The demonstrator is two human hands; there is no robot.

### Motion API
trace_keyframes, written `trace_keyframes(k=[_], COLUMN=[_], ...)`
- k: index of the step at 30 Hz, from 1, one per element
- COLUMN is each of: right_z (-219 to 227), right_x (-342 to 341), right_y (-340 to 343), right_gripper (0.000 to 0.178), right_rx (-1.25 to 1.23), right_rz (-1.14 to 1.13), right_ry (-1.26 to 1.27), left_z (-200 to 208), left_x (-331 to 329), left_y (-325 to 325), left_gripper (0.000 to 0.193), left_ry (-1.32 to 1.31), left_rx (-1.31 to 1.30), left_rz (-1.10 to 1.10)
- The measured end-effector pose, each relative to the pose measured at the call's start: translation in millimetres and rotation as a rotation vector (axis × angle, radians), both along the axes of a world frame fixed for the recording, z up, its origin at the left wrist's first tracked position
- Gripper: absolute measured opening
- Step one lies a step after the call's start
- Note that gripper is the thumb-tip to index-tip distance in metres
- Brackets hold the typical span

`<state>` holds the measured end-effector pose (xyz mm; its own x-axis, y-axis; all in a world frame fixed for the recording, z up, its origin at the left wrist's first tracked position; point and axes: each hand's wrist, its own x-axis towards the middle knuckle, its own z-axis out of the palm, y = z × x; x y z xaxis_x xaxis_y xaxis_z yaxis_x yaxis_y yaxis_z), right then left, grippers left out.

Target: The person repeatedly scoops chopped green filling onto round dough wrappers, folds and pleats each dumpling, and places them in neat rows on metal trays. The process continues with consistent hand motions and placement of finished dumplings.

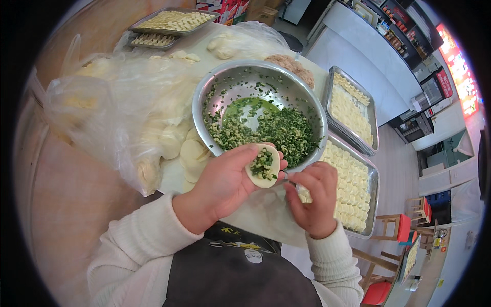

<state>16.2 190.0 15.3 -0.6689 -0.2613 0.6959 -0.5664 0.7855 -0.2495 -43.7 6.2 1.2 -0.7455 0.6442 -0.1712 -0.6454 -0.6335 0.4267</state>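
Observation:
My left hand (pixel 232 171) cups a round dumpling wrapper (pixel 252 179), its thumb on the rim. A small heap of chopped green and pale filling (pixel 262 162) lies on the wrapper. Close by on the right, my right hand (pixel 314 194) pinches a thin metal utensil (pixel 287 177); most of it is hidden by the fingers, so its kind does not show. Just beyond both hands stands a large steel bowl (pixel 201 97) with chopped green filling (pixel 286 130) and some greenish liquid. Loose round wrappers (pixel 192 156) lie left of the bowl.
Clear plastic bags (pixel 117 102) of wrappers cover the table's left side. Trays of dumplings (pixel 353 189) stand on the right, with stacked trays (pixel 376 128) behind them. More trays (pixel 174 28) sit at the far left. Brownish minced filling (pixel 291 66) lies behind the bowl. Red-seated stools (pixel 403 227) stand right.

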Motion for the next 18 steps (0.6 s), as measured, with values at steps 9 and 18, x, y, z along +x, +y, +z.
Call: trace_keyframes(k=[9, 18], right_z=[-6, -6], right_x=[8, 14], right_y=[-6, -8], right_gripper=[0.038, 0.035], right_rx=[0.095, 0.076], right_rz=[-0.001, -0.005], right_ry=[0.153, 0.162], left_z=[6, 9], left_x=[13, 20], left_y=[2, 3], left_gripper=[0.034, 0.032], left_ry=[0.034, 0.071], left_rx=[0.044, 0.094], left_rz=[-0.015, -0.021])
